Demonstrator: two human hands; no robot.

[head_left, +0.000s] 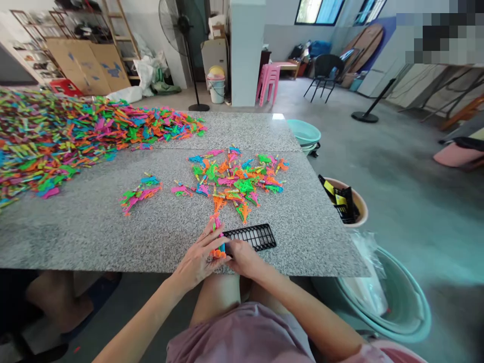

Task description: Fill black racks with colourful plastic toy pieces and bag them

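Observation:
My left hand (197, 258) is closed around a few small plastic toy pieces (217, 247) in orange, pink and blue, at the front edge of the table. Right against it, my right hand (244, 258) has its fingers curled at the left end of a black plastic lattice tray (253, 236). Part of the tray is hidden under that hand, and its fingertips are partly out of sight. Just beyond both hands lies a loose cluster of the same bright toy pieces (245, 185). A smaller group of pieces (139, 192) rests to the left.
A large heap of coloured pieces (75, 136) covers the far left of the speckled table (170, 237). Beside the table's right edge stand a tub of black trays (359, 201) and a large green basin (410, 287) with plastic bags. Someone's leg (56, 297) shows below the table at left.

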